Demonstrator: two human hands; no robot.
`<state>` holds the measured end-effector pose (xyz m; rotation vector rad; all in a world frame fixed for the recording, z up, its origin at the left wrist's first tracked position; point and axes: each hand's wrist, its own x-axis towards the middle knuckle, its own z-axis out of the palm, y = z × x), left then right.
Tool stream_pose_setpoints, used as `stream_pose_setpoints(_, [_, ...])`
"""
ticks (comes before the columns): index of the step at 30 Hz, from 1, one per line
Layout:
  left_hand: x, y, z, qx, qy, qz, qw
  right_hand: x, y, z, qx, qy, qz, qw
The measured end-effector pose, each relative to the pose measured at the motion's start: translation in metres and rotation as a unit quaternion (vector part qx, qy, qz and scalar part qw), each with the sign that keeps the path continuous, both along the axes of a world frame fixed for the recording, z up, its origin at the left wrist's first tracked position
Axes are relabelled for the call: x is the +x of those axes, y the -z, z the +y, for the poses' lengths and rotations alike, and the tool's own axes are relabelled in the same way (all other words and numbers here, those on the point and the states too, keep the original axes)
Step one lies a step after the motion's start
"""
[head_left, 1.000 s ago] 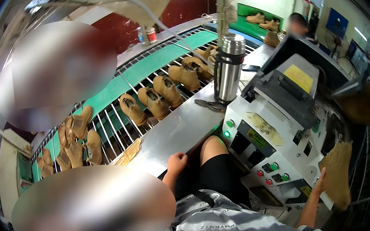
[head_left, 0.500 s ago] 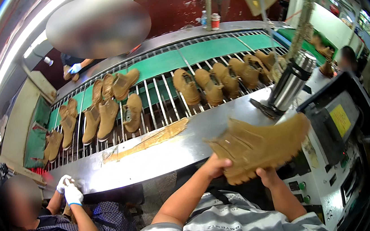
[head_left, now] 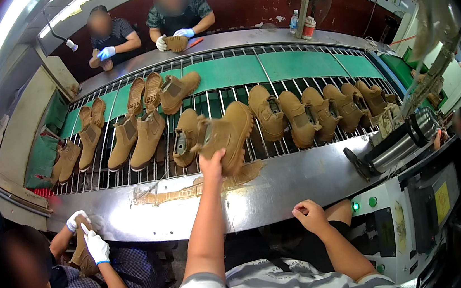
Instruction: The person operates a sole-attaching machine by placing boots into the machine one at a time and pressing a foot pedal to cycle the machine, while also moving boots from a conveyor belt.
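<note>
A tan ankle boot [head_left: 230,130] with a lugged sole is held over the near side of the slatted conveyor [head_left: 212,103]. My left hand [head_left: 213,164], arm stretched forward, is closed round it. Just left of it a tan shoe [head_left: 186,139] rests on the slats, and to its right stands another tan shoe [head_left: 266,113] in a row of several. My right hand [head_left: 310,216] hovers by the near edge of the metal ledge [head_left: 281,195]; its fingers are curled in with nothing visible in them.
A steel flask [head_left: 404,140] leans on the ledge at right, above a machine panel [head_left: 376,224] with green buttons. On the left, a co-worker's gloved hands [head_left: 91,237] hold a boot. Across the conveyor, two people handle shoe parts, one holding a tan sole [head_left: 176,43].
The boot has gone from both hands at the lower right to my left hand alone, farther left and forward over the conveyor. My right hand has let go. The view has shifted.
</note>
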<state>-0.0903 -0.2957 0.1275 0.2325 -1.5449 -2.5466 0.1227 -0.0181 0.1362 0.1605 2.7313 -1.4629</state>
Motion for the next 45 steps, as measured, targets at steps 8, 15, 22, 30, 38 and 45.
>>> stream_pose_setpoints(8, [-0.068,0.084,0.063,-0.444,-0.029,0.03,0.895,-0.047,0.078,-0.012,0.223,0.002,0.089,0.971])
stream_pose_setpoints(15, [-0.117,0.002,-0.021,-0.42,0.084,0.07,0.901,-0.05,0.08,-0.015,0.186,-0.015,0.186,0.965])
stream_pose_setpoints(22, [-0.341,-0.014,-0.125,-0.815,-0.133,0.03,0.563,-0.055,0.083,-0.022,0.157,0.011,0.225,0.961])
stream_pose_setpoints(30, [-0.413,-0.008,-0.139,-0.882,0.02,-0.136,0.45,-0.063,0.074,-0.022,0.157,0.041,0.218,0.962])
stream_pose_setpoints(38, [-0.346,-0.121,-0.089,-0.882,0.103,-0.059,0.457,-0.053,0.077,-0.014,0.127,0.019,0.216,0.968])
stream_pose_setpoints(45, [-0.127,-0.202,-0.03,-0.722,0.104,0.149,0.668,-0.068,0.051,-0.001,-0.457,0.052,-0.225,0.859])
